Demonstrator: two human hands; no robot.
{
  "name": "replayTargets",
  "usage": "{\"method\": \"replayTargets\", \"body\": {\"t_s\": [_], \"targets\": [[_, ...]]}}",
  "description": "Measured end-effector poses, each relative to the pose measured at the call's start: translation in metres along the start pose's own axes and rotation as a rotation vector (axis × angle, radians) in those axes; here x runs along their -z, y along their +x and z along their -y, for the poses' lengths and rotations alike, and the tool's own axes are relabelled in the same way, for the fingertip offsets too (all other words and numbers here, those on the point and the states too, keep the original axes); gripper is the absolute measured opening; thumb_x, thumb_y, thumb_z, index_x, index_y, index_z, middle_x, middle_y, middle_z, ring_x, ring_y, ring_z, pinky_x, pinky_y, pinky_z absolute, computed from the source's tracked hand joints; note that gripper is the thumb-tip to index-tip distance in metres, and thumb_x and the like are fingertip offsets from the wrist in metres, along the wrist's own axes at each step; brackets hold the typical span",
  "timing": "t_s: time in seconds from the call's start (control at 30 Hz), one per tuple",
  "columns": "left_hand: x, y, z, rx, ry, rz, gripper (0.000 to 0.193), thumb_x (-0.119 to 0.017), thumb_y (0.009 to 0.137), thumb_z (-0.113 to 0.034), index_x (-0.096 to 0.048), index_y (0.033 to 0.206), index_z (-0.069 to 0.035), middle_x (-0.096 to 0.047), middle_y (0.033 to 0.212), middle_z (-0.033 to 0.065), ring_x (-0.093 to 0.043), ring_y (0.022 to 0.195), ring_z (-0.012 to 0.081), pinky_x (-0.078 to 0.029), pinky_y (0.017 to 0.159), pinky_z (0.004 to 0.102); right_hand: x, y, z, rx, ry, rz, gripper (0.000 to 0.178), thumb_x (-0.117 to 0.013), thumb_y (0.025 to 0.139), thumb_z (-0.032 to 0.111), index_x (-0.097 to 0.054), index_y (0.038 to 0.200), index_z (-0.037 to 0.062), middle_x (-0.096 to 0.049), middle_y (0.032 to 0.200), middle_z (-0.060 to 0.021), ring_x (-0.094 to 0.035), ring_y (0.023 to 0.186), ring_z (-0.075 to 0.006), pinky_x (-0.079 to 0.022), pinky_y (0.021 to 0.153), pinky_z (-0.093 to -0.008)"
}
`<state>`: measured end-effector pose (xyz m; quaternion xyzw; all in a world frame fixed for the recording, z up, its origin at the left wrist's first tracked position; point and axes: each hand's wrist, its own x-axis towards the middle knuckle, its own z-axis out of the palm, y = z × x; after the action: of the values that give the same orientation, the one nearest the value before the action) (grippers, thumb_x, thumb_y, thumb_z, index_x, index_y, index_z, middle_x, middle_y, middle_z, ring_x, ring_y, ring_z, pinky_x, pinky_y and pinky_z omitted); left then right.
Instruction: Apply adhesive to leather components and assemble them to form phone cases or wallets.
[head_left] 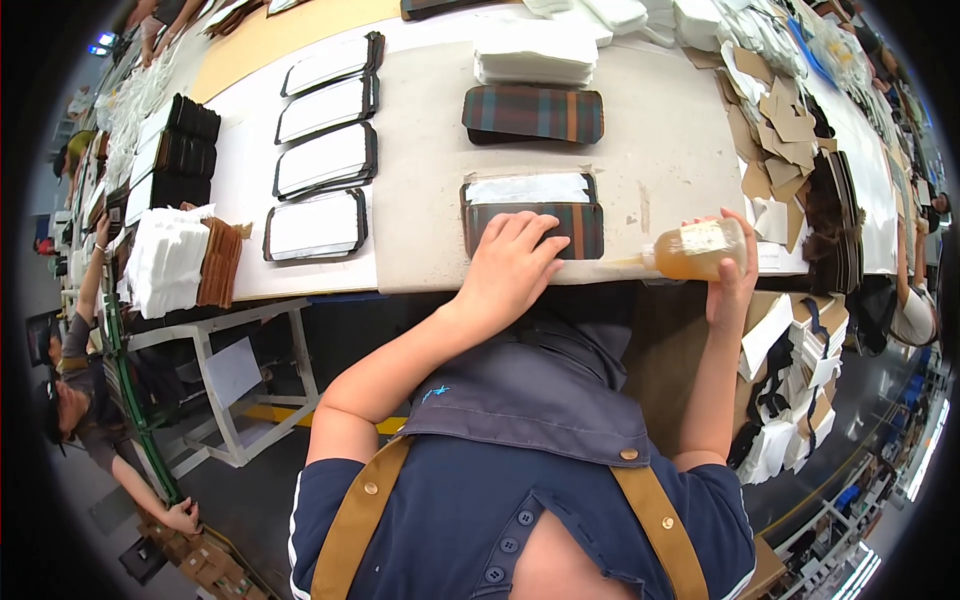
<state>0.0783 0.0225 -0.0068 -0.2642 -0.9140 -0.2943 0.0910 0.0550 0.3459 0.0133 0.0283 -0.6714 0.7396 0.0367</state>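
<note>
My left hand [512, 262] lies with its fingers stretched out on a dark plaid fabric piece [484, 218] near the table's front edge. A white strip [528, 189] shows along the far part of that piece; my palm hides some of its near edge. To the right, my right hand [738, 272] is wrapped round a squeeze bottle [690, 262] of amber liquid with a white label. The bottle is tipped on its side, its thin nozzle pointing left toward the plaid piece. Beyond sits another plaid stack [533, 114], with a white stack [535, 62] behind it.
White-topped dark pieces [318, 225] run in a column on the left, beside brown and white stacks [172, 262]. Cardboard scraps [785, 125] and upright dark pieces [838, 225] crowd the right. A box of scraps [790, 380] stands below there. Another person [95, 410] is at far left.
</note>
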Motion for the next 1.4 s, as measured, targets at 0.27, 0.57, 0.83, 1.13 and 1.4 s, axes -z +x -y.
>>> {"method": "replayTargets", "body": {"t_s": [0.27, 0.57, 0.83, 1.13, 1.4], "targets": [[0.022, 0.024, 0.036, -0.161, 0.128, 0.149, 0.050, -0.060, 0.072, 0.008, -0.077, 0.111, -0.018, -0.061, 0.111, 0.0057, -0.053, 0.115, 0.0283, -0.041, 0.105, 0.0433, -0.046, -0.087, -0.007, 0.227, -0.054, -0.386, 0.081, -0.080, 0.084, 0.050, -0.042, 0.135, -0.0002, -0.057, 0.126, -0.0178, -0.059, 0.122, -0.0315, -0.048, 0.106, -0.0456], [0.034, 0.049, 0.048, -0.233, 0.116, 0.285, 0.048, -0.060, 0.073, 0.009, -0.080, 0.105, -0.020, -0.060, 0.103, 0.0039, -0.054, 0.108, 0.0262, -0.043, 0.101, 0.0395, -0.074, -0.108, -0.024, 0.439, -0.255, -0.313, 0.081, -0.081, 0.084, 0.049, -0.036, 0.134, 0.0042, -0.055, 0.124, -0.0227, -0.061, 0.118, -0.0360, -0.051, 0.103, -0.0492], [0.037, 0.065, 0.052, -0.287, 0.144, 0.368, 0.043, -0.060, 0.076, 0.006, -0.081, 0.101, -0.021, -0.061, 0.099, 0.0025, -0.053, 0.102, 0.0243, -0.043, 0.096, 0.0367, -0.089, -0.106, -0.037, 0.511, -0.242, -0.143, 0.081, -0.086, 0.081, 0.041, -0.034, 0.133, 0.0069, -0.051, 0.128, -0.0216, -0.062, 0.119, -0.0370, -0.054, 0.102, -0.0499], [0.040, 0.070, 0.051, -0.298, 0.131, 0.440, 0.040, -0.061, 0.080, 0.005, -0.082, 0.102, -0.022, -0.061, 0.098, 0.0016, -0.053, 0.102, 0.0228, -0.041, 0.094, 0.0354, -0.128, -0.092, -0.047, 0.607, -0.250, 0.063, 0.081, -0.089, 0.077, 0.038, -0.036, 0.130, 0.0077, -0.054, 0.125, -0.0221, -0.064, 0.114, -0.0346, -0.056, 0.098, -0.0465], [0.042, 0.073, 0.054, -0.277, 0.109, 0.493, 0.043, -0.062, 0.079, 0.005, -0.082, 0.104, -0.023, -0.061, 0.099, 0.0023, -0.053, 0.104, 0.0238, -0.041, 0.095, 0.0361, -0.151, -0.086, -0.050, 0.545, -0.120, 0.148, 0.087, -0.090, 0.075, 0.042, -0.035, 0.132, 0.0056, -0.055, 0.124, -0.0214, -0.065, 0.115, -0.0379, -0.056, 0.097, -0.0481]]}}
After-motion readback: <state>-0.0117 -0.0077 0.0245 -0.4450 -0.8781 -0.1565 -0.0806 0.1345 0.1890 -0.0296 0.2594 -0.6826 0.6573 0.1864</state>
